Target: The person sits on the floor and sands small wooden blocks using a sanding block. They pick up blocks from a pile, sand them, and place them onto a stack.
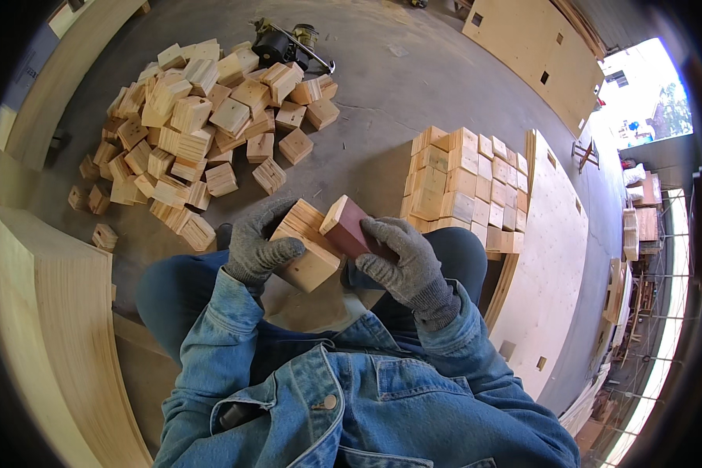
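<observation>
Denim jacket (417, 405) is seen nearest, at six o'clock. Toward eight o'clock from centre, a pale wooden block (310, 257) is pinched by the grip of the left hand (254, 248); at its two o'clock, a red-faced block (352, 231) is clasped by the right hand (402, 261). Both are judged stiff, rather light; flat opposite sides should be held.

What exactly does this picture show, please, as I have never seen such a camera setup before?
No machine here: these are a person's gloved hands, seen from above by a head-worn fisheye camera, which bends straight edges. The left hand holds a pale wooden block; the right hand grips a wooden piece with a dark red face, close to that block. On the grey floor, a loose heap of blocks lies ahead on the left; a neat stack stands to the right.
</observation>
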The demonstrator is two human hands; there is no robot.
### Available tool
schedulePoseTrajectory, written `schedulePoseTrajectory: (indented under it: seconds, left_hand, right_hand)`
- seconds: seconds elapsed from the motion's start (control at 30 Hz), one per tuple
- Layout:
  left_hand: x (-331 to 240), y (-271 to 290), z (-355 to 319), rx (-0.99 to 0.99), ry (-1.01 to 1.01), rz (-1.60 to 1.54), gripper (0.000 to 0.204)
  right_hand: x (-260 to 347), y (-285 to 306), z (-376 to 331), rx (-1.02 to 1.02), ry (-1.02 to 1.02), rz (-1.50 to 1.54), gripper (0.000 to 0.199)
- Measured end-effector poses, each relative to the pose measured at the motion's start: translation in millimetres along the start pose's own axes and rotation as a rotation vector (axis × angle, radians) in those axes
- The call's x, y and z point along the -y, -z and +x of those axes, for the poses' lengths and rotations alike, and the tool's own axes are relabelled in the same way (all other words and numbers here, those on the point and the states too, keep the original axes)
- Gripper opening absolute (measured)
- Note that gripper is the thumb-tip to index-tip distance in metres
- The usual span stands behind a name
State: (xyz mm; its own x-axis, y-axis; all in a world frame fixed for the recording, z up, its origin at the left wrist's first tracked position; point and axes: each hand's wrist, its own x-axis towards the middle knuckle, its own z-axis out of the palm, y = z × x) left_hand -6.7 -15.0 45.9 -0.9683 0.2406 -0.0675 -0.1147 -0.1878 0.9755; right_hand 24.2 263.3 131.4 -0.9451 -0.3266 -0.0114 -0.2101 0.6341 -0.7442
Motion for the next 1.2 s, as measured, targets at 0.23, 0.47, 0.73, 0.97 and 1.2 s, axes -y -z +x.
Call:
schedulePoseTrajectory:
  seconds: [0.23, 0.47, 0.73, 0.97, 1.2]
  left_hand:
    - [22, -24, -7, 0.127, 0.146, -0.151, 0.086]
    - [-1, -9, -3, 0.013, 0.030, -0.294, 0.092]
    - [10, 3, -5, -0.210, -0.046, -0.214, 0.093]
    - [33, 10, 0, -0.316, 0.004, -0.216, 0.075]
    - [45, 19, 4, -0.378, 0.152, -0.546, 0.060]
  right_hand:
    - [10, -22, 56, 0.028, 0.123, 0.015, 0.060]
    - [11, -8, 82, -0.174, 0.018, 0.481, 0.058]
    - [-41, 32, 44, -0.365, -0.197, 0.438, 0.062]
    - [-60, 75, 27, -0.553, -0.221, 0.414, 0.057]
    - [-183, 168, -9, -0.802, -0.352, 0.125, 0.063]
